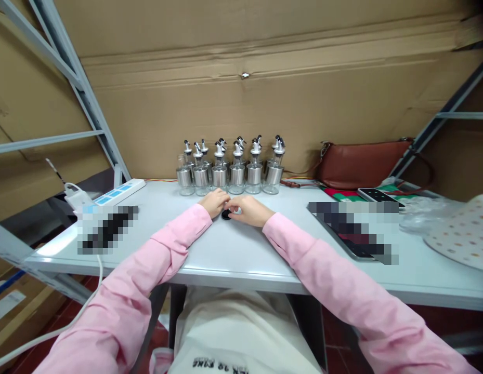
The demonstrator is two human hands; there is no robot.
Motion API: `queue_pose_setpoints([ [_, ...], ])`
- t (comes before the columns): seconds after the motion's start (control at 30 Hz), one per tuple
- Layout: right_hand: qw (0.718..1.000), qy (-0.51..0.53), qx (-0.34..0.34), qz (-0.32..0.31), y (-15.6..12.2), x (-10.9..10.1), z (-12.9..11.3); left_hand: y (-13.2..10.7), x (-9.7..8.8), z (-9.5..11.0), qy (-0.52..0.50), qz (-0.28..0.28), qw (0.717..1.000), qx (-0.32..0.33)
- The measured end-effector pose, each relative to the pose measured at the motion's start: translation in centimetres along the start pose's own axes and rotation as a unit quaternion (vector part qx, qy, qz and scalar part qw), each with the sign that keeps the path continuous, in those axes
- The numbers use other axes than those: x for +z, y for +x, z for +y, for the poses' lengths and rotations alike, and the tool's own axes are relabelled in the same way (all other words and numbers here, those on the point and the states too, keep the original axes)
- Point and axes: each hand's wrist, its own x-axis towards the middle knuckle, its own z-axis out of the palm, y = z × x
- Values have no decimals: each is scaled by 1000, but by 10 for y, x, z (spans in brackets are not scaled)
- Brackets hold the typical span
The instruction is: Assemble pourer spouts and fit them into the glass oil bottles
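Observation:
Between my two hands, at the middle of the table (241, 249), is a small black round piece (226, 214), partly covered by fingers. My right hand (249, 210) has its thumb and fingers pinched at the piece's right edge. Close by on the left, my left hand (215, 202) is closed, fingers bent down and meeting the right fingertips; what it holds, if anything, is hidden. Just behind stand several glass bottles with steel sleeves (237, 175), most topped with pour spouts (256, 148). The front-left bottle (185, 177) has a bare neck.
At the left lie a white power strip (120, 192) and a charger (78, 198) with a cable. On the right are a brown bag (358, 165), a dark phone-like device (376, 196), clear plastic (424, 214) and a dotted round item (465, 234). Cardboard (264, 109) closes the back.

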Motion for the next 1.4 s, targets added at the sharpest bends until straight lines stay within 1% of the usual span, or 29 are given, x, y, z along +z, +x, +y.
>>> queue_pose_setpoints([
  [0.07, 1000, 15, 5, 2, 0, 2, 3, 1, 5, -3, -6, -33, 999, -5],
  [0.13, 1000, 24, 15, 7, 0, 4, 5, 1, 7, -4, -15, -35, 999, -8],
  [0.23, 999, 26, 25, 7, 0, 5, 4, 0, 6, -3, -18, -21, 1000, 4],
  [0.3, 999, 27, 28, 8, 0, 6, 2, -2, 4, -3, -8, 13, 1000, 0],
  [0.4, 999, 39, 35, 10, 2, 7, -2, -4, 1, -7, 5, 76, 997, -30],
  [0.43, 998, 46, 35, 10, 3, 7, -3, -4, 0, -9, 8, 104, 993, -49],
  [0.47, 998, 52, 33, 9, 3, 7, -5, -4, -2, -13, 10, 144, 987, -76],
  [0.5, 998, 56, 31, 7, 4, 7, -6, -3, -3, -17, 10, 202, 973, -112],
  [0.53, 998, 56, 28, 7, 4, 7, -7, -2, -4, -22, 8, 269, 951, -155],
  [0.57, 998, 53, 26, 9, 4, 6, -8, -1, -6, -27, 3, 336, 921, -200],
  [0.6, 999, 46, 24, 14, 4, 5, -9, 0, -7, -33, -8, 389, 890, -239],
  [0.63, 999, 40, 23, 22, 3, 3, -9, 2, -8, -39, -24, 416, 871, -262],
  [0.67, 999, 33, 22, 33, 3, 2, -8, 3, -9, -45, -41, 418, 867, -268],
  [0.7, 998, 26, 23, 44, 2, 0, -8, 4, -10, -50, -57, 402, 876, -259],
  [0.73, 998, 20, 24, 55, 2, -2, -6, 4, -11, -55, -65, 376, 892, -243],
  [0.8, 997, 8, 26, 72, 1, -6, -3, 4, -12, -61, -59, 322, 920, -216],
  [0.87, 996, -4, 25, 89, 0, -10, 0, 3, -13, -62, -28, 291, 931, -220],
  [0.93, 994, -16, 24, 109, 0, -14, 2, 2, -13, -60, 2, 283, 930, -236],
  [1.03, 986, -44, 43, 154, 0, -18, 2, 0, -14, -51, 12, 295, 924, -242],
  [1.1, 976, -60, 59, 200, -1, -22, 2, -2, -17, -45, 14, 305, 924, -228],
  [1.17, 960, -61, 69, 266, -1, -25, 3, -5, -22, -38, 36, 320, 928, -187],
  [1.23, 935, -45, 71, 343, -2, -28, 4, -8, -30, -29, 69, 351, 924, -134],
  [1.33, 896, 17, 60, 440, -2, -31, 1, -7, -39, -4, 72, 422, 900, -78],
  [1.4, 877, 91, 40, 470, -2, -34, -5, -3, -39, 22, 29, 449, 892, -35],
])
